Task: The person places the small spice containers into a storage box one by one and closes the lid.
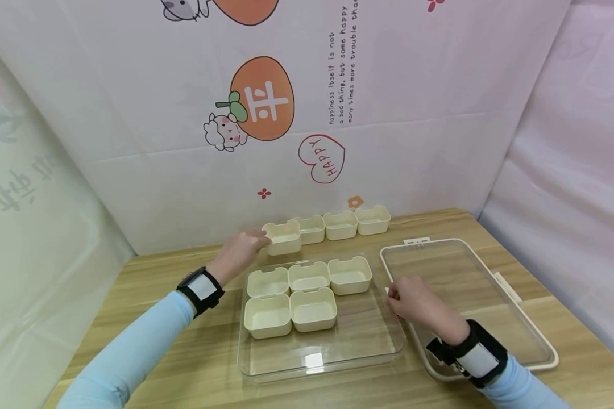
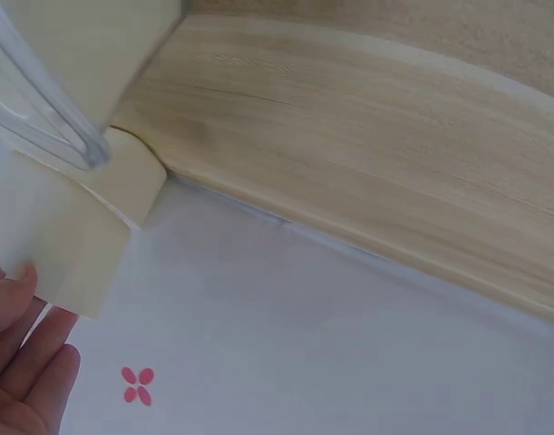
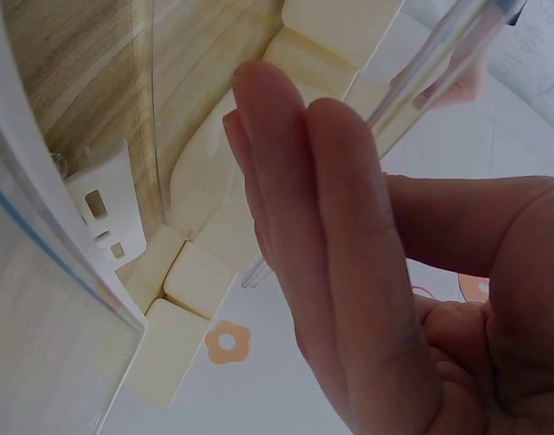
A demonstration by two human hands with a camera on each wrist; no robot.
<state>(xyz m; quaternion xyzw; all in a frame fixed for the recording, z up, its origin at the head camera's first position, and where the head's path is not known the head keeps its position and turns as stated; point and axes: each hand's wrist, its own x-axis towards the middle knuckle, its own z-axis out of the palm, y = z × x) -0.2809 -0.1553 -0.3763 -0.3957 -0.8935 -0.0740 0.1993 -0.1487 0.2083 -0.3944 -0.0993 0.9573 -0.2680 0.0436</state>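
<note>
At the back of the table, my left hand (image 1: 239,253) pinches the left wall of a small cream bin (image 1: 283,245). This bin stands in front of the left end of a row of matching bins (image 1: 340,226). In the left wrist view its pale side (image 2: 63,240) shows above my fingers (image 2: 50,358). Several more cream bins (image 1: 313,318) sit in the clear tray (image 1: 358,341), three along its back and two in front of them at left. My right hand (image 1: 414,301) holds the tray's right rim between thumb and fingers (image 3: 299,199); the contact is partly hidden.
Right of the tray lies a clear lid (image 1: 471,295) with a cream frame and white clips (image 1: 506,287), partly under my right forearm. A printed cloth (image 1: 414,113) hangs behind the wooden table (image 1: 148,295).
</note>
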